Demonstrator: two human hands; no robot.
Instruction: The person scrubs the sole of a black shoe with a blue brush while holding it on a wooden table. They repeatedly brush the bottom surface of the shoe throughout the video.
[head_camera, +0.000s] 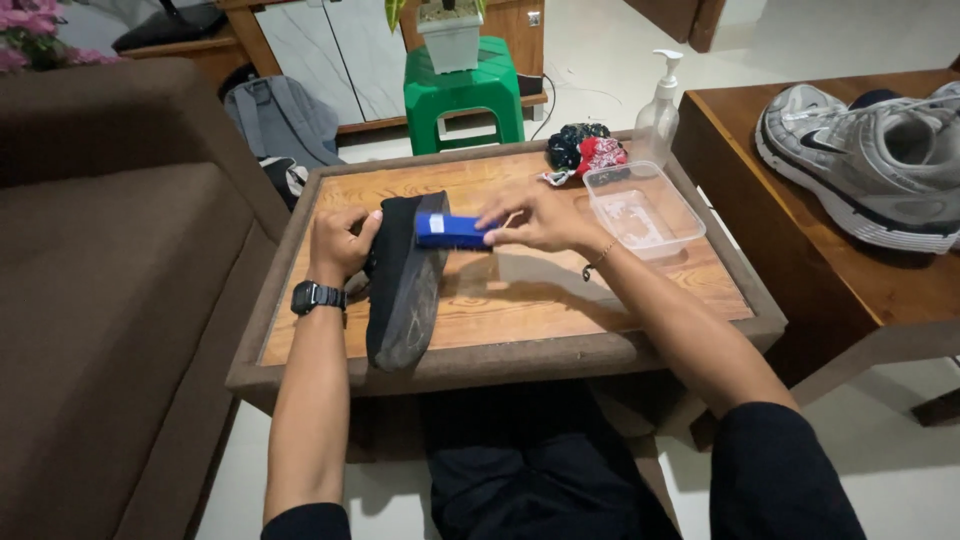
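Black canvas shoe (405, 280) stands on edge at the wooden surface's (560, 300) nine o'clock. Left hand (343, 240) clamps its soft upper; right hand (535, 220) pinches a rigid blue brush (452, 231) against it. Light, stiff-soled; likely best gripped at the heel.

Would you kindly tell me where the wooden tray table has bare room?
The table is bare along its near right, below the clear container. The far left corner is free too. The middle is crowded: left hand holding the black shoe, right hand with the blue brush.

both forearms are stretched forward and angled inward. the left hand (342, 240) is curled shut in a grip, thumb on top, a black watch worn at its wrist. the right hand (535, 218) is closed, fingers (492, 222) pinched, wrist braceleted.
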